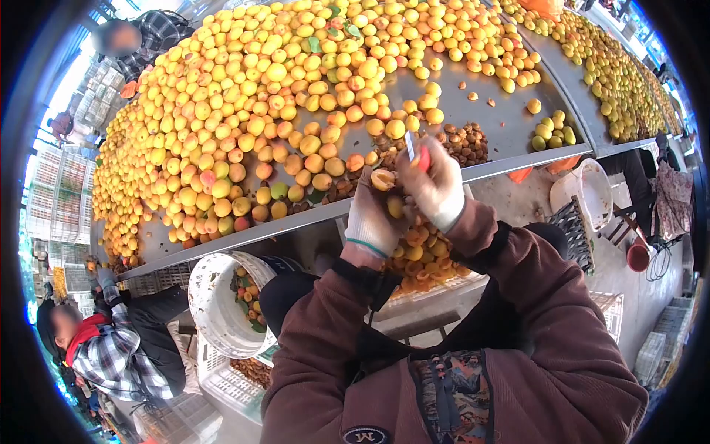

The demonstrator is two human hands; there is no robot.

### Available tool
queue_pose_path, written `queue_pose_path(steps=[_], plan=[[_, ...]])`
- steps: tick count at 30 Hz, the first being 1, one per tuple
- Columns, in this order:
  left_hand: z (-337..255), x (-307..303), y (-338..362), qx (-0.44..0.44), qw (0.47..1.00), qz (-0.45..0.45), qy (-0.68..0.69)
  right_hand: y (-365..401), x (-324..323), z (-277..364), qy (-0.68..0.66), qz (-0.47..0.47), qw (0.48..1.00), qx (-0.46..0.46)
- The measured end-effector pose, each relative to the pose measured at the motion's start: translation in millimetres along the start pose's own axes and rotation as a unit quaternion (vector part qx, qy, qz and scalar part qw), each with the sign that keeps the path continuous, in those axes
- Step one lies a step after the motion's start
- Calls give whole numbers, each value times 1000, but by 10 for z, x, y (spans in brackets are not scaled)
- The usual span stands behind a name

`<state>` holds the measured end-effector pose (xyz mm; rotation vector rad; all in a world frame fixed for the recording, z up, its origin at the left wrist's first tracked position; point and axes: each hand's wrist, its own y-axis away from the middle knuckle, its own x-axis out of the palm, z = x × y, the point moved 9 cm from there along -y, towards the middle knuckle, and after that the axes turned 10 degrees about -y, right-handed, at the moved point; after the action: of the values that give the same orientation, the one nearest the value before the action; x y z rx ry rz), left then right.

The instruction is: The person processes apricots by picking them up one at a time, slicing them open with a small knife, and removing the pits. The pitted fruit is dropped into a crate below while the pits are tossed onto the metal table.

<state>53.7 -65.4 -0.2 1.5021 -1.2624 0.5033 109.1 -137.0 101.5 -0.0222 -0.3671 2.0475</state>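
Between the brown sleeves, a mound of cut fruit (421,255) lies low in front of the person, with a white bucket (211,300) beside the left forearm. Just beyond the cut fruit, the table's metal rim (251,235) crosses at a slant, climbing toward the right. The widest bare stretch of table (510,122) opens beyond the right hand, between the heap and the rim; on the left, fruit crowds almost up to that edge.

The left hand (372,216), in a pale glove with a teal cuff line, points away from the body, its fingers closed around an opened fruit (383,180) with its cut face up. The right hand (435,185) leans in close beside it, fingers curled tightly on the red handle of a knife (410,146), blade upward.

Just past the hands, a pile of brown stones (466,143) and loose fruit stand in the way. A cluster of greenish fruit (553,132) sits near the rim to the right. Farther out spreads the large yellow-orange heap (244,89). A person in a plaid shirt (111,359) is at the table's left end.
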Motion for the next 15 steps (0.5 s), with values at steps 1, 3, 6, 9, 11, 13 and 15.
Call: queue_pose_path(steps=[1,3,6,9,11,13,15], plan=[[-9,18,18,-2,1000,2,2,-40,-56,-74,-61,-61,993,85],[-7,42,60,-8,995,-9,-103,-128,-107,-36,-170,-91,977,88],[33,78,77,2,989,-35,-144,-164,-152,22,-194,-125,966,116],[71,81,30,7,986,-13,-167,-173,-198,-38,-293,-151,934,141],[60,202,38,25,984,46,-172,-195,-174,-24,-170,-116,963,177],[-2,185,23,32,994,-5,-107,-190,-146,-25,-64,-74,981,168],[-63,71,-9,40,997,-55,-39,-84,-2,24,166,68,977,117]])
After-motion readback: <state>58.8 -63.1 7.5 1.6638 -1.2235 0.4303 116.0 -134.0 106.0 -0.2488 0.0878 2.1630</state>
